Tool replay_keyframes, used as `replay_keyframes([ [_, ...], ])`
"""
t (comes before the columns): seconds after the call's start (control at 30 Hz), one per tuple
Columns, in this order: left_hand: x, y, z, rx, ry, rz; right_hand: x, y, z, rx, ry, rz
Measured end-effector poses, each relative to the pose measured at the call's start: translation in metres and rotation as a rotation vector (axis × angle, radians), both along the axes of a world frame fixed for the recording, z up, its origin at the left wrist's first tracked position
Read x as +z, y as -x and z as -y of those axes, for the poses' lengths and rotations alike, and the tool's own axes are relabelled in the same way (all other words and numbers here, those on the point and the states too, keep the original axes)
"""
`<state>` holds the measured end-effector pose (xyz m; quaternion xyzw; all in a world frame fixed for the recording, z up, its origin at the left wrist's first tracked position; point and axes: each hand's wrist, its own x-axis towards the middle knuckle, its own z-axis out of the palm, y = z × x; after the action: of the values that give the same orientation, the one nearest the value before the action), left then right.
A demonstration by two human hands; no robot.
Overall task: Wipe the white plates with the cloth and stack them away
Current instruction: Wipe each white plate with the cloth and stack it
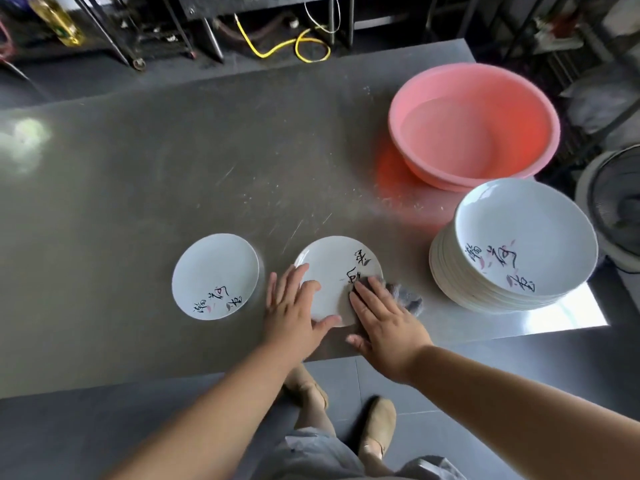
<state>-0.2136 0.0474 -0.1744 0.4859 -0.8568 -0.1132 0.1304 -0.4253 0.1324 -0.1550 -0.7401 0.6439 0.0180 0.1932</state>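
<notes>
Steel counter [138, 174]: grey, dull, finely scratched, flat and hard, fills most of the view. Pink plastic basin [446, 140]: round, smooth, glossy, far right on the counter; can't tell if it holds water. Stack of plates [519, 237]: near right, just this side of the basin, many deep white glazed plates nested, with black brush lettering and pink petals inside the top one. Probably heavy as a stack, so take one at a time by the rim. Middle plate [332, 265]: the one being wiped, lies flat near centre, close to the counter's near edge, same glaze and lettering. Left plate [214, 271]: beside it but apart, alone, face up, likely the start of the clean pile. Left hand [294, 306]: flat on the middle plate's left rim, fingers [291, 278] straight and spread, thumb along the near rim, steadying rather than gripping. Right hand [384, 323]: also flat, fingers straight, pressing the cloth [408, 297] onto the plate's right side, nothing pinched. Cloth: grey, fuzzy, soft, bunched, partly on the plate, partly on the counter. Handling guess: plates are stiff, ceramic-looking, brittle, and the slick glaze likely slides on steel. Hold down while wiping, lift by opposite rim edges, and set gently on the left plate to avoid chips.
</notes>
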Motion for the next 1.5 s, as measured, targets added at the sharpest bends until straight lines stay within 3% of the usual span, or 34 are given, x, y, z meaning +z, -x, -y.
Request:
replay_keyframes([
  [0.1,0.018,-0.012,0.050,-0.296,-0.217,0.309,0.000,0.020,0.020,0.064,0.001,-0.006],
  [0.17,0.020,-0.018,0.063,-0.404,-0.252,0.442,0.000,0.034,0.046,0.008,-0.021,-0.036],
  [0.27,0.015,-0.022,0.051,-0.355,-0.262,0.342,0.000,0.035,0.068,-0.071,-0.041,-0.054],
  [0.37,0.005,-0.012,0.026,-0.197,-0.237,0.199,0.000,0.007,0.035,-0.119,-0.079,-0.038],
  [0.47,-0.001,0.002,0.003,-0.037,-0.220,0.104,0.003,-0.010,-0.003,-0.002,-0.155,0.033],
  [0.63,-0.006,0.019,-0.013,0.143,-0.136,0.076,0.006,0.017,0.050,-0.035,-0.083,-0.036],
  [0.77,-0.005,0.020,-0.008,0.125,-0.187,0.170,0.006,0.010,0.052,-0.082,-0.111,-0.046],
  [0.97,0.005,0.028,-0.022,0.190,-0.257,0.192,0.007,0.001,0.009,0.043,-0.115,0.041],
  [1.1,0.007,0.018,-0.046,-0.023,-0.098,0.241,0.007,0.029,0.060,0.022,-0.082,-0.049],
  [1.17,0.008,0.008,-0.032,-0.108,-0.026,0.223,0.006,0.032,0.070,0.003,-0.085,-0.088],
  [1.27,0.008,-0.003,-0.008,-0.132,-0.080,0.172,0.004,0.019,0.051,-0.054,-0.105,-0.026],
  [1.4,-0.003,0.003,-0.011,-0.075,-0.090,0.085,0.003,0.000,-0.004,-0.017,-0.091,0.005],
  [1.5,-0.010,0.005,-0.016,-0.004,-0.077,0.044,0.001,0.008,0.015,-0.011,-0.096,-0.010],
])
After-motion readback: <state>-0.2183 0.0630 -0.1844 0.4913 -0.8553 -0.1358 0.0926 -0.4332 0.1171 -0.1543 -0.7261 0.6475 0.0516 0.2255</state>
